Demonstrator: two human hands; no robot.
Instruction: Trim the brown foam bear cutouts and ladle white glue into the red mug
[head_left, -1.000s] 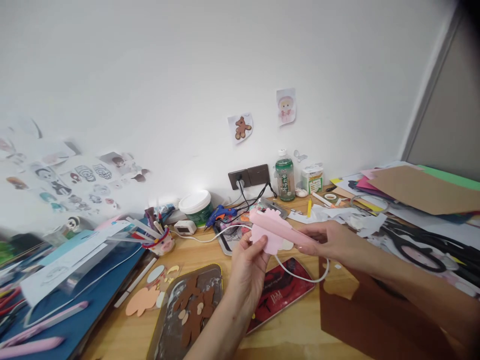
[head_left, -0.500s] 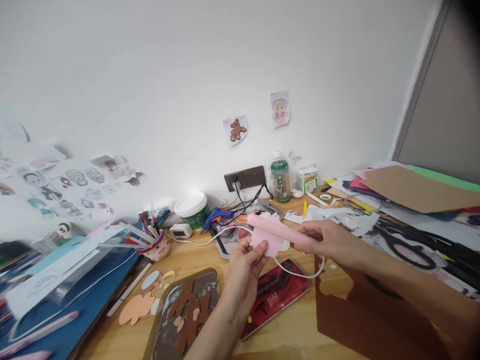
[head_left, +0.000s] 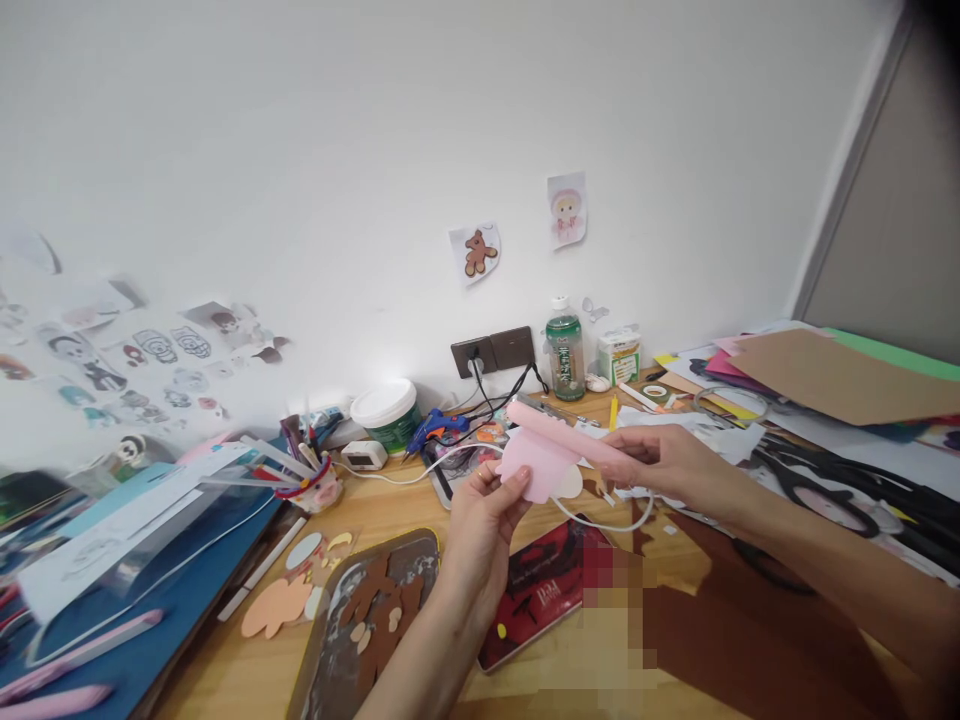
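Observation:
My left hand (head_left: pixel 491 510) pinches the edge of a pink craft-foam cut-out (head_left: pixel 536 462) between thumb and fingers. A cream rounded piece (head_left: pixel 571 482) shows at the cut-out's right edge. My right hand (head_left: pixel 660 462) is closed round the lower right end of a pink rod-shaped tool that looks like a small hair straightener (head_left: pixel 559 432). The straightener lies slantwise across the top of the cut-out, touching it. A white cord (head_left: pixel 607 526) loops below, near the tool's right end. Whether the foam is clamped inside or only rests against the tool, I cannot tell.
A tray (head_left: pixel 431 545) with brown bear-shaped pieces lies front left, beside a red flat box (head_left: pixel 536 600). Behind are a blue glue gun (head_left: pixel 439 428), a white tub (head_left: pixel 386 405) and a bottle (head_left: pixel 564 355). Black scissors (head_left: pixel 817 500) and paper sheets crowd the right.
The straightener and my right hand have shifted slightly right and upward along the pink cut-out. More of the cream piece shows now. The view has moved a little.

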